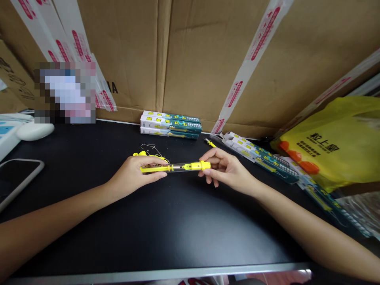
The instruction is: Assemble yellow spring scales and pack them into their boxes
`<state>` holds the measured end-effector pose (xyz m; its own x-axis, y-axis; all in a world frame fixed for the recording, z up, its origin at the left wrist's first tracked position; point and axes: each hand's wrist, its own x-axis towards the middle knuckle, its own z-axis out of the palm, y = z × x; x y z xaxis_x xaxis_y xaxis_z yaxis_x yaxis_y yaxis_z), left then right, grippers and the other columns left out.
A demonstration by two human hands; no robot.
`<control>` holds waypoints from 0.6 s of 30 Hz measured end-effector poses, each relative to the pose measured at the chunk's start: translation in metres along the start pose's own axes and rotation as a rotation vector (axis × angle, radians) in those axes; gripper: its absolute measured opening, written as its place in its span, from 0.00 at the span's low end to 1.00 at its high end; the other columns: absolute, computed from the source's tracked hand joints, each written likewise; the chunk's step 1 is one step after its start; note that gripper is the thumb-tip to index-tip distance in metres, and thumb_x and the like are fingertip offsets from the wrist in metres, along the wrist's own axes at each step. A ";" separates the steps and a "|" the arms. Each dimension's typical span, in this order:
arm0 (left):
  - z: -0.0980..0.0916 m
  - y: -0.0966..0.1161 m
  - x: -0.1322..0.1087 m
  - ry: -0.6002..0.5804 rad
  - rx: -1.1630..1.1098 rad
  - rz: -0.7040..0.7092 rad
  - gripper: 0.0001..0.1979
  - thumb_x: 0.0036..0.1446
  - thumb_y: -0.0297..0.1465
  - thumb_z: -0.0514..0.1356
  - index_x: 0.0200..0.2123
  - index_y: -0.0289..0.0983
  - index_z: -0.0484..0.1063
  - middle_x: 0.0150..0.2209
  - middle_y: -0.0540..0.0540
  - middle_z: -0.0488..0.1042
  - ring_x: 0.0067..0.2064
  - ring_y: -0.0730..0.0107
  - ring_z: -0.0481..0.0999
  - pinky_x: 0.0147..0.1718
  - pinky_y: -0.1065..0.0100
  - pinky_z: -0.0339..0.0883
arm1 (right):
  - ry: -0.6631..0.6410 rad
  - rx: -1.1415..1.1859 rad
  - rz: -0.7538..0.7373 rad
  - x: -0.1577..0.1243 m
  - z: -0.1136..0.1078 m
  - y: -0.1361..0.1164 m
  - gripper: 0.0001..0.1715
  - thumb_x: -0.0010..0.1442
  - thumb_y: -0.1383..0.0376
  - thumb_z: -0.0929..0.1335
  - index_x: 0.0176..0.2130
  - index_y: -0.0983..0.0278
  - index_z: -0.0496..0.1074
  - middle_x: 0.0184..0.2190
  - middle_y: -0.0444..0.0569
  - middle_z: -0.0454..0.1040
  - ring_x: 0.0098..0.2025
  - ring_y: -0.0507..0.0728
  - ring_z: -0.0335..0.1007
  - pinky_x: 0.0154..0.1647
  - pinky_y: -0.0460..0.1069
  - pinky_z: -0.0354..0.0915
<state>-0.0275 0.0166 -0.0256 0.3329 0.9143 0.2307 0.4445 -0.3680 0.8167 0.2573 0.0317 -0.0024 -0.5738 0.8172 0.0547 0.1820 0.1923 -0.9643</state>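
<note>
A clear-tubed spring scale (192, 166) with yellow inner parts lies level between my two hands, above the black table. My left hand (130, 174) is closed around its left end, thumb in front and fingers behind. At the other end, the thumb and fingers of my right hand (227, 168) pinch the yellow end cap. Just behind my left hand are metal wire hooks (152, 148) and small yellow parts (139, 153), partly hidden by the hand. Beyond my right fingers lies a thin yellow rod (210, 143) with a metal tip.
Printed spring scale boxes (170, 126) are stacked at the back, with more boxes (261, 158) along the right. A yellow plastic bag (338, 146) stands at far right. On the left are a phone (19, 184) and a white rounded object (35, 130). Large cardboard (196, 59) walls the back.
</note>
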 end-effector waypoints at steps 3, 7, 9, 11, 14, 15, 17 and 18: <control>0.000 0.001 0.000 0.001 0.004 -0.007 0.15 0.51 0.38 0.66 0.42 0.40 0.78 0.45 0.48 0.80 0.45 0.64 0.79 0.48 0.67 0.72 | 0.023 -0.007 0.005 0.002 0.000 0.002 0.17 0.58 0.60 0.71 0.44 0.63 0.64 0.32 0.46 0.74 0.25 0.49 0.69 0.17 0.41 0.65; 0.000 0.003 0.001 0.013 0.027 -0.013 0.15 0.51 0.38 0.65 0.41 0.39 0.78 0.43 0.48 0.81 0.43 0.64 0.80 0.46 0.67 0.73 | 0.077 -0.033 -0.021 0.004 0.002 0.004 0.17 0.56 0.61 0.73 0.42 0.64 0.67 0.34 0.45 0.69 0.27 0.48 0.67 0.17 0.41 0.67; 0.000 0.003 0.001 0.015 0.029 -0.012 0.14 0.51 0.37 0.65 0.41 0.39 0.78 0.43 0.48 0.81 0.43 0.65 0.80 0.46 0.67 0.73 | 0.084 -0.037 -0.034 0.004 0.003 0.004 0.16 0.56 0.61 0.72 0.41 0.64 0.67 0.34 0.46 0.67 0.28 0.49 0.66 0.18 0.41 0.67; 0.001 0.003 0.001 0.012 0.030 -0.007 0.14 0.51 0.37 0.65 0.41 0.39 0.78 0.42 0.48 0.81 0.43 0.65 0.80 0.45 0.67 0.73 | 0.083 -0.036 -0.041 0.004 0.004 0.005 0.15 0.56 0.60 0.72 0.41 0.63 0.66 0.33 0.45 0.67 0.28 0.48 0.65 0.18 0.42 0.68; 0.000 0.002 0.001 0.007 0.033 -0.002 0.14 0.52 0.38 0.65 0.41 0.39 0.78 0.43 0.48 0.81 0.43 0.65 0.80 0.46 0.67 0.73 | 0.070 -0.031 -0.044 0.003 0.005 0.007 0.15 0.58 0.59 0.71 0.41 0.63 0.65 0.33 0.45 0.67 0.26 0.47 0.64 0.17 0.41 0.67; 0.000 0.002 0.001 0.007 0.032 -0.002 0.14 0.52 0.38 0.65 0.41 0.39 0.78 0.43 0.48 0.81 0.43 0.65 0.80 0.47 0.67 0.73 | 0.065 -0.031 -0.045 0.003 0.005 0.007 0.15 0.59 0.59 0.70 0.41 0.63 0.64 0.33 0.44 0.67 0.26 0.47 0.64 0.17 0.41 0.67; 0.000 0.002 0.000 0.008 0.026 -0.004 0.14 0.52 0.38 0.65 0.41 0.39 0.78 0.43 0.48 0.80 0.43 0.65 0.80 0.47 0.67 0.73 | 0.059 -0.040 -0.049 0.003 0.006 0.007 0.15 0.59 0.59 0.70 0.42 0.63 0.64 0.31 0.43 0.67 0.24 0.46 0.63 0.17 0.41 0.66; 0.000 0.002 0.000 0.007 0.024 -0.004 0.14 0.52 0.38 0.65 0.41 0.39 0.78 0.43 0.48 0.80 0.43 0.65 0.80 0.47 0.67 0.73 | 0.060 -0.049 -0.052 0.003 0.006 0.007 0.15 0.59 0.59 0.70 0.42 0.63 0.64 0.31 0.43 0.67 0.24 0.46 0.63 0.17 0.41 0.66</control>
<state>-0.0269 0.0163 -0.0237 0.3251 0.9170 0.2310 0.4659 -0.3679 0.8047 0.2525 0.0320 -0.0102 -0.5351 0.8361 0.1207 0.1929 0.2600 -0.9462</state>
